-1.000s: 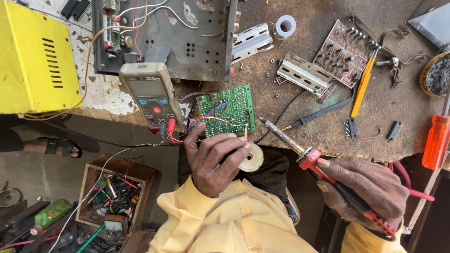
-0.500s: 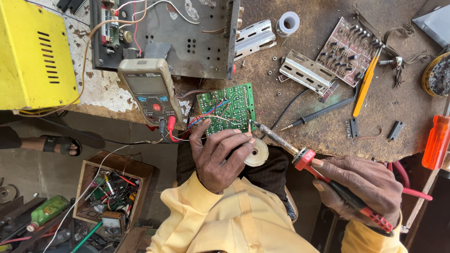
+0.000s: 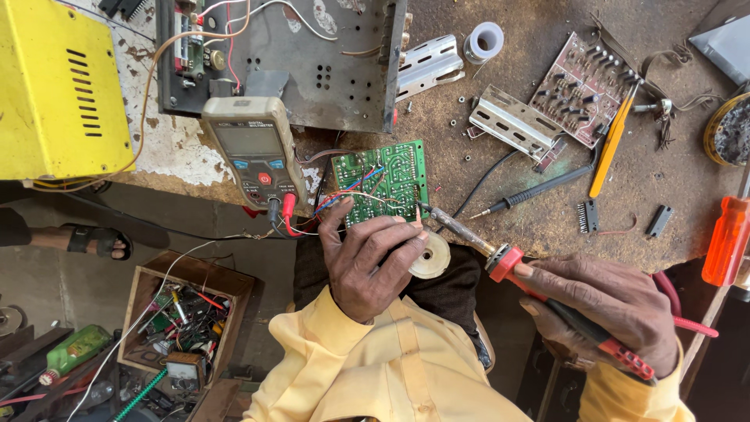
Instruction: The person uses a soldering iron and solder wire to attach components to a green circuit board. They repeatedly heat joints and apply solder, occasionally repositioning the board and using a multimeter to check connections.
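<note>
Orange screwdriver (image 3: 728, 238) cut off at right edge. Lower edge of green circuit board (image 3: 380, 182) hidden under left hand (image 3: 369, 262). Small solder roll (image 3: 430, 255) half covered by fingers.

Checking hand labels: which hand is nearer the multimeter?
Left. The left hand rests at the green board's near edge, just right of the multimeter. The right hand holds the soldering iron, farther right.

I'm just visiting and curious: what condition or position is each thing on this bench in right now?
Left hand: steadying the green circuit board, solder side up.
Right hand: gripping the soldering iron, tip at the board's edge.
Multimeter: leads plugged in, screen unreadable.
Solder spool: under the left fingers.
Black probe: lying loose.
</note>
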